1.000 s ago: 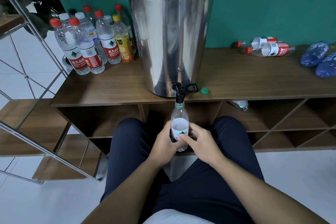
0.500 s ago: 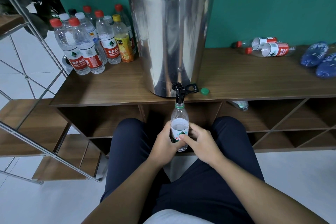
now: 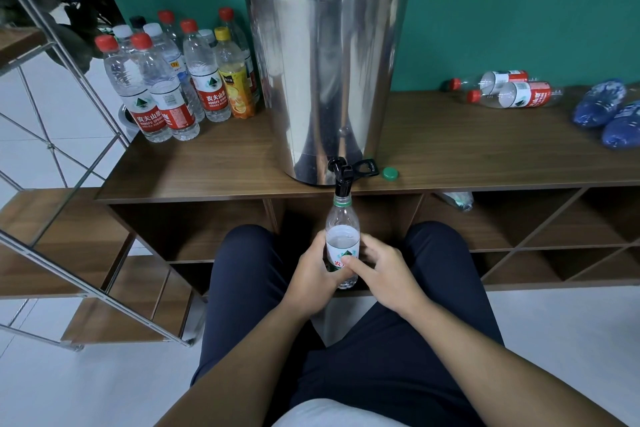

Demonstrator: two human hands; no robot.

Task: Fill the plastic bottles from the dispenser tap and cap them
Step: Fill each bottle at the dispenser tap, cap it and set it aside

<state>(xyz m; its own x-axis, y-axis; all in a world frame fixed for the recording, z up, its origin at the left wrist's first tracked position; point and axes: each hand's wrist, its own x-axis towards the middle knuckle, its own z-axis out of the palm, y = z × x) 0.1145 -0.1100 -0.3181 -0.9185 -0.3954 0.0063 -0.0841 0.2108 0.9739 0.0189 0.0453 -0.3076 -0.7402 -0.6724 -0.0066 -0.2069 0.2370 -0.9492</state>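
Nothing has visibly shifted since a second ago. The left hand still wraps its fingers round the plastic bottle, held upright between the knees with its open neck under the black tap of the steel dispenser. The right hand grips the other side, thumb across the label. The water level looks unchanged, perhaps. A green cap lies on the table.

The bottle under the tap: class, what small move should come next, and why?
Probably hold the bottle steady under the tap a little longer. Its mouth sits right at the spout, both the left hand and right hand grip it, and the water seems to stand only around the label's top. The green cap waits on the shelf top.
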